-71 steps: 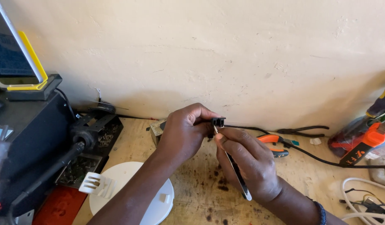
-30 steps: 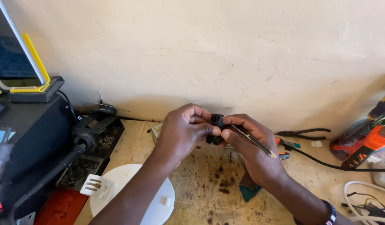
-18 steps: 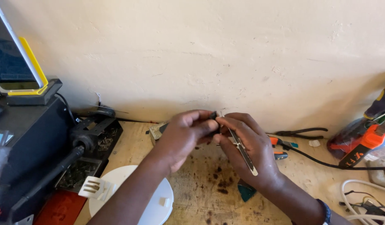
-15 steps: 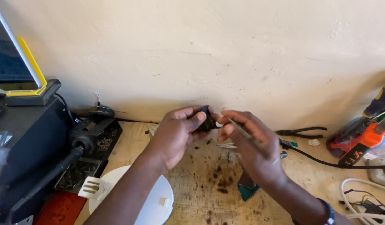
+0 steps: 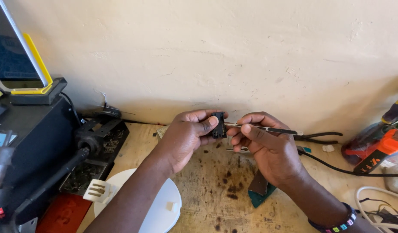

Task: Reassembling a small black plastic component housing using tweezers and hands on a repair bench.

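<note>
Two grips are recorded, both closed on items held above the surface (image 5: 207, 203), close to the wall. A small black plastic part (image 5: 218, 124) is pinched between thumb and fingers of the left hand (image 5: 186, 138). A slim metal tool (image 5: 263, 128), dark along its shaft, is held like a pen in the right hand (image 5: 268, 149), its tip set against the side of the black part.

Below the right hand, a teal-backed scrap of abrasive sheet (image 5: 259, 190) is laid on the stained wooden surface. A beaded wristband (image 5: 332, 222) is worn on the right wrist. Behind the right hand, black-handled pliers (image 5: 317, 137) are placed along the wall, with a black cable (image 5: 332, 166) run beside them. At far right, an orange and black power tool (image 5: 380, 144) and white cables (image 5: 375, 207) are noted. At lower left, a round white disc (image 5: 158, 207) is found, with a black machine (image 5: 39, 142) beside it and a yellow-edged stand (image 5: 31, 82) on top.
</note>
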